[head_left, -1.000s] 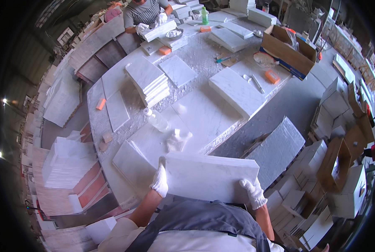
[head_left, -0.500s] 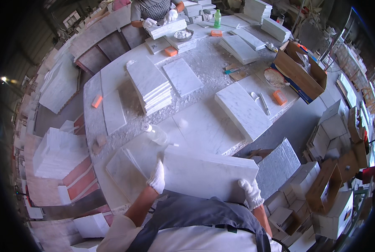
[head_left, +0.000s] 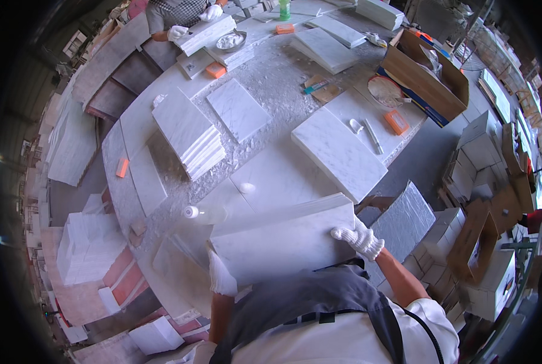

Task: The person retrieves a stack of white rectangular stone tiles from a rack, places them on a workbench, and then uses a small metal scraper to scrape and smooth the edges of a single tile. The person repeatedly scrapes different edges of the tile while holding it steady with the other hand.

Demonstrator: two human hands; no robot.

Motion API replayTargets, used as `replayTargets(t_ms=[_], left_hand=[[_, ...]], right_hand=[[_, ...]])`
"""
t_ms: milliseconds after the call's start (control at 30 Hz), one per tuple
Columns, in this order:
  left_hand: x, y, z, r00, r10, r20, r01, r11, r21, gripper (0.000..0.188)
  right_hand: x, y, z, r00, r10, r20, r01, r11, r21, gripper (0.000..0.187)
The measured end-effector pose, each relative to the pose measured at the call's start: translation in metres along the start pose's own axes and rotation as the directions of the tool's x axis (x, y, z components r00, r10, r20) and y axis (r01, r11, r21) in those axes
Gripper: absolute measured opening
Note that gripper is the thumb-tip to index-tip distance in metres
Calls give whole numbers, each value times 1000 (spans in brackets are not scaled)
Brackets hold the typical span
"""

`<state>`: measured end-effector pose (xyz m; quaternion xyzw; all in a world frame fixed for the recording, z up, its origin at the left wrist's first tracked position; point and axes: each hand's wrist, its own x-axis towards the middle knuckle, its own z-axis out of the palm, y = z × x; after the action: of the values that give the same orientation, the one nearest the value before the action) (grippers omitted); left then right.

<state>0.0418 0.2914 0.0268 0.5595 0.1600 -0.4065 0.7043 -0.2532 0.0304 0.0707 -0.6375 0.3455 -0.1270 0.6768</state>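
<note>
Close to my body, a thick bundle of white marble tiles (head_left: pixel 283 242) stands on its long edge, held from both ends. My left hand (head_left: pixel 222 276), in a white knitted glove, presses against its left end, the fingers partly hidden behind it. At the right end my gloved right hand (head_left: pixel 362 238) grips the bundle, with fingers on the near face. Just beyond the left end stands a clear bottle with a white cap (head_left: pixel 205 213). A small white lump (head_left: pixel 245 187) lies on the slab beyond the bundle.
A marble stack (head_left: pixel 337 155) sits ahead right and another stack (head_left: pixel 189 133) ahead left. Orange blocks (head_left: pixel 396 122), a bowl of white paste (head_left: pixel 231 41) and an open cardboard box (head_left: pixel 425 73) share the dusty table. A co-worker's gloved hands (head_left: pixel 178 33) hold tiles at far left.
The bundle has turned, its right end swinging away from me and its left end nearer. Both hands stay on it. My view has shifted, moving the table's things leftward and up.
</note>
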Motion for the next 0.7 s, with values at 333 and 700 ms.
replayTargets(t_ms=[333, 700], left_hand=[[6, -41, 118, 974, 59, -218, -38, 994, 100, 69], [93, -12, 299, 988, -154, 22, 137, 927, 349, 75]], right_hand=[[104, -21, -125, 915, 272, 297, -294, 955, 34, 57], [126, -1, -207, 933, 358, -33, -339, 906, 253, 46]])
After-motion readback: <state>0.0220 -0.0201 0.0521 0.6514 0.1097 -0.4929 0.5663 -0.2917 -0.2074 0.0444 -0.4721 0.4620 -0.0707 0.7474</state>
